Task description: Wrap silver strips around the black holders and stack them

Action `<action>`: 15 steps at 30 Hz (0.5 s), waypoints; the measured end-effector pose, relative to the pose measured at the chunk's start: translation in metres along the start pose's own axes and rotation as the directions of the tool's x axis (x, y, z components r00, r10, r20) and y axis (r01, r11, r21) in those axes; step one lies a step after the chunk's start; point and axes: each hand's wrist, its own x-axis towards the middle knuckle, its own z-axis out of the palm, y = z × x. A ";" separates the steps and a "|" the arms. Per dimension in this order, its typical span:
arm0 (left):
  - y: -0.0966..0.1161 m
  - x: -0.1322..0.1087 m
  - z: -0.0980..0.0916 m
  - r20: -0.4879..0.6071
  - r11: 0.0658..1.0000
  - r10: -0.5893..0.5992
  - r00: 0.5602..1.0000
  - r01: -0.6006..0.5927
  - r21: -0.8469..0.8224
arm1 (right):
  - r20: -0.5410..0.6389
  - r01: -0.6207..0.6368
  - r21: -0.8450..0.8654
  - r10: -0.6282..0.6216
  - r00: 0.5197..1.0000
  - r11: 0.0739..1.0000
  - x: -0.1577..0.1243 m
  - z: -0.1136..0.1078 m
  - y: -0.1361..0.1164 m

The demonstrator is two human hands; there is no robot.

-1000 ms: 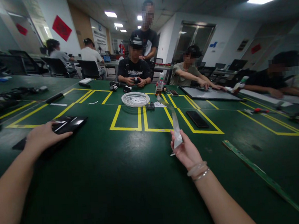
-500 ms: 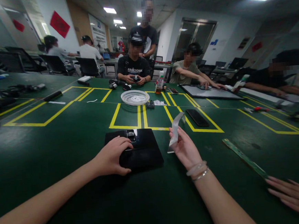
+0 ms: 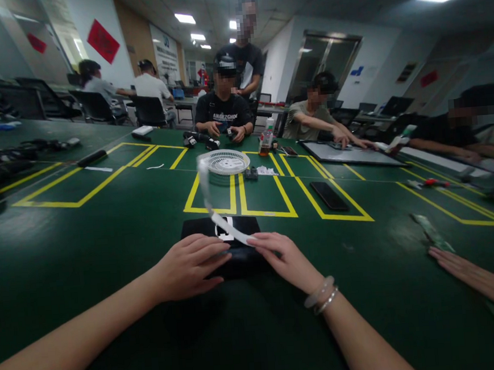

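Observation:
A flat black tablet-like device [image 3: 199, 228] lies on the green table [image 3: 107, 253] right in front of me. My left hand [image 3: 189, 266] rests flat on its near left part, fingers stretched out. My right hand [image 3: 282, 259] is over its near right part and pinches the end of a long pale strip [image 3: 215, 210]. The strip curls up and away over the device toward a white basket.
A white round basket [image 3: 224, 162] stands beyond, inside yellow floor-tape boxes [image 3: 239, 200]. A black phone [image 3: 328, 195] lies to the right. Another person's hand [image 3: 481, 280] rests on a green ruler [image 3: 432, 233] at the right. Several people sit around the far side.
My left hand dragged the black device from the far left to the centre. My right hand brought the strip down from upright onto the device. Another person's hand reached in at the right.

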 end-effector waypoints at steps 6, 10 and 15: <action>0.000 0.003 0.009 0.190 0.998 -0.052 0.980 0.058 -0.028 | 0.229 0.168 -0.378 -0.084 0.970 0.910 -0.005 0.009 -0.010; 0.003 0.005 0.013 0.254 0.996 -0.080 0.964 0.085 -0.006 | 0.211 0.182 -0.415 -0.101 0.972 0.891 -0.005 0.009 -0.012; 0.008 0.006 0.016 0.275 0.995 -0.096 0.957 0.095 0.017 | 0.182 0.202 -0.435 -0.134 0.974 0.878 -0.006 0.010 -0.015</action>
